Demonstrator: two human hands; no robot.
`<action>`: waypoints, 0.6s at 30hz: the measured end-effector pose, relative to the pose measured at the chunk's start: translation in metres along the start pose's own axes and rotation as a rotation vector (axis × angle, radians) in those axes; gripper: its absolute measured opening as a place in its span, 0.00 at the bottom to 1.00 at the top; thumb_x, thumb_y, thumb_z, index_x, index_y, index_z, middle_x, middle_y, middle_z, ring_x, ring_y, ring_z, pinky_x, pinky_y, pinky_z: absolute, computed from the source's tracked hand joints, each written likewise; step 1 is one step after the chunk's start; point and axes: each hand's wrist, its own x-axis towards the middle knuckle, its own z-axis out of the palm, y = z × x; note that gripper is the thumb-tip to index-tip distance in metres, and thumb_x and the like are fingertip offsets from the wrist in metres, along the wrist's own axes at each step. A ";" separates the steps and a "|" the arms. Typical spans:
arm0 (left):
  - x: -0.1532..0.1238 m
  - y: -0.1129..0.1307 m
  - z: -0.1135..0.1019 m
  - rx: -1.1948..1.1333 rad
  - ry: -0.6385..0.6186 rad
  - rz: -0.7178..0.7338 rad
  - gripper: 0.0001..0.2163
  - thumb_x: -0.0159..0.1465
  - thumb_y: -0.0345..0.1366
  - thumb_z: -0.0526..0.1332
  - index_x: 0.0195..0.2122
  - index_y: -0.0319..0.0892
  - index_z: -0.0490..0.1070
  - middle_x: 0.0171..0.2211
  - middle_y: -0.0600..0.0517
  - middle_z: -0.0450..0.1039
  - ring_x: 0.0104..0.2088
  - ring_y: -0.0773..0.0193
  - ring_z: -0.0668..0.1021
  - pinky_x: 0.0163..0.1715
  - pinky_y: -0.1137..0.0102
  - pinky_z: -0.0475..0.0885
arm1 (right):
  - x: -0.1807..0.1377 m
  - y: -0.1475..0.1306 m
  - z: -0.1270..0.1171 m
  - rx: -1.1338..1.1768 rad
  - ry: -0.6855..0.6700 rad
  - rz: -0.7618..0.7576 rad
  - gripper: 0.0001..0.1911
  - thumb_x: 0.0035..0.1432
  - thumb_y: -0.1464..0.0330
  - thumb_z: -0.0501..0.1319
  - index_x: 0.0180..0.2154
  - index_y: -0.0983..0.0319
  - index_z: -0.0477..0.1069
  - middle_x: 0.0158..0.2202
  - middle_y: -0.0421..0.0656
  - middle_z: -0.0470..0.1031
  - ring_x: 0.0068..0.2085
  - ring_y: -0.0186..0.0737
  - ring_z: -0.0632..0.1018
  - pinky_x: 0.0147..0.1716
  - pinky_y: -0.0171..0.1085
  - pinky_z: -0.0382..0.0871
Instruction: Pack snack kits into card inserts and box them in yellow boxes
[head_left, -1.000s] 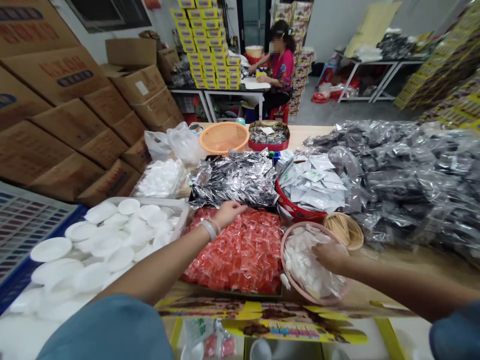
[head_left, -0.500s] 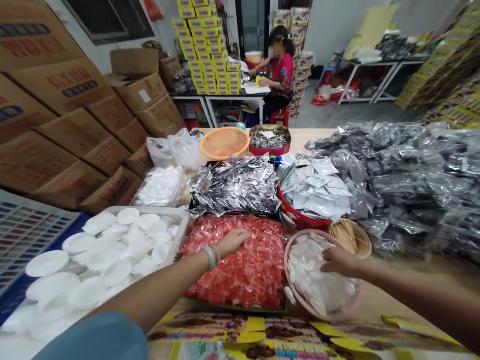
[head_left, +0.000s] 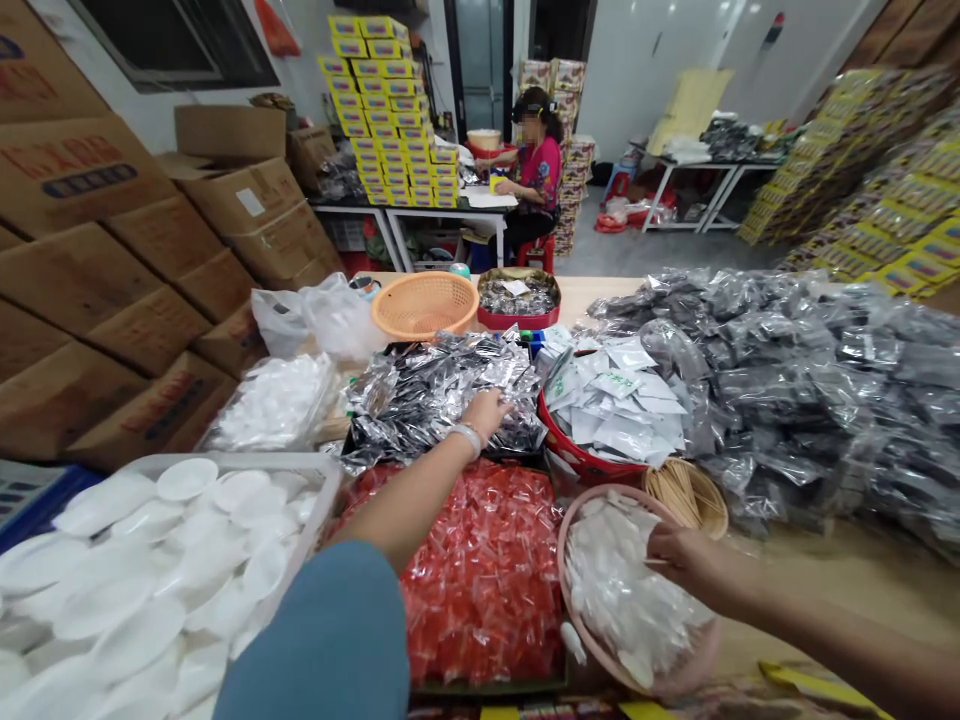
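My left hand (head_left: 486,415) reaches over the heap of silver foil packets (head_left: 420,395), its fingertips at the packets on the heap's right side. Its fingers are bent and drawn together; what they hold, if anything, is hidden. My right hand (head_left: 679,555) is closed in a pinch above the pink basket (head_left: 574,640) of clear-wrapped white pieces (head_left: 619,580). A thin white edge shows at its fingertips, too small to name. Below my left forearm lies a tray of red wrapped packets (head_left: 480,580).
White plastic dishes (head_left: 127,560) fill a bin at left. White sachets (head_left: 611,395) in a red basket, wooden sticks (head_left: 679,495) and bagged dark packs (head_left: 810,370) lie at right. An orange basket (head_left: 424,305) stands behind. A person (head_left: 536,170) sits at a far table.
My left hand has moved forward from the red packets to the silver foil packets. My right hand stays over the pink basket, its fingers now pinched. The view has shifted slightly.
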 end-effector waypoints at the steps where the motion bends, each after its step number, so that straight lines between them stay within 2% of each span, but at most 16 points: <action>1: 0.004 -0.001 0.003 0.011 0.016 0.022 0.03 0.49 0.29 0.59 0.20 0.39 0.66 0.24 0.51 0.68 0.33 0.63 0.70 0.36 0.72 0.62 | -0.003 -0.001 -0.001 0.011 0.008 -0.011 0.14 0.52 0.63 0.51 0.21 0.62 0.67 0.27 0.45 0.69 0.30 0.36 0.70 0.32 0.35 0.63; 4: 0.008 -0.006 -0.005 0.014 0.055 0.061 0.05 0.50 0.31 0.57 0.19 0.39 0.66 0.23 0.52 0.67 0.32 0.64 0.69 0.35 0.71 0.61 | 0.006 -0.004 -0.020 0.100 0.116 0.001 0.10 0.52 0.65 0.51 0.25 0.63 0.65 0.26 0.43 0.68 0.28 0.35 0.69 0.28 0.33 0.63; 7: 0.009 -0.006 -0.028 -0.020 0.051 0.067 0.07 0.51 0.35 0.56 0.19 0.38 0.64 0.20 0.55 0.64 0.26 0.67 0.67 0.29 0.74 0.61 | 0.048 -0.015 -0.066 0.072 0.240 0.052 0.09 0.54 0.68 0.47 0.35 0.63 0.63 0.25 0.41 0.68 0.25 0.33 0.68 0.25 0.31 0.61; 9: 0.007 -0.002 -0.044 -0.049 0.025 0.047 0.07 0.50 0.35 0.55 0.19 0.38 0.63 0.17 0.57 0.61 0.22 0.70 0.64 0.24 0.76 0.59 | 0.087 -0.028 -0.103 -0.143 0.310 0.033 0.13 0.54 0.72 0.47 0.41 0.63 0.62 0.28 0.41 0.68 0.27 0.33 0.68 0.27 0.31 0.61; 11: 0.004 0.004 -0.056 -0.076 -0.009 0.014 0.05 0.50 0.34 0.55 0.20 0.39 0.62 0.16 0.58 0.60 0.18 0.73 0.62 0.20 0.77 0.56 | 0.126 -0.043 -0.131 -0.448 0.343 -0.027 0.14 0.53 0.74 0.47 0.41 0.63 0.64 0.34 0.45 0.67 0.30 0.34 0.69 0.28 0.32 0.60; 14: -0.003 0.009 -0.065 -0.108 -0.050 -0.048 0.05 0.50 0.34 0.53 0.22 0.39 0.62 0.17 0.57 0.63 0.16 0.74 0.60 0.16 0.78 0.53 | 0.167 -0.059 -0.148 -0.822 0.256 -0.118 0.14 0.54 0.76 0.46 0.39 0.66 0.67 0.39 0.50 0.65 0.32 0.37 0.71 0.27 0.33 0.60; 18: -0.016 0.004 -0.065 -0.118 -0.024 -0.125 0.09 0.53 0.40 0.51 0.22 0.39 0.61 0.16 0.57 0.61 0.14 0.74 0.59 0.14 0.77 0.50 | 0.182 -0.056 -0.140 -1.056 0.042 -0.207 0.14 0.50 0.81 0.48 0.37 0.68 0.68 0.40 0.52 0.65 0.33 0.38 0.71 0.26 0.33 0.60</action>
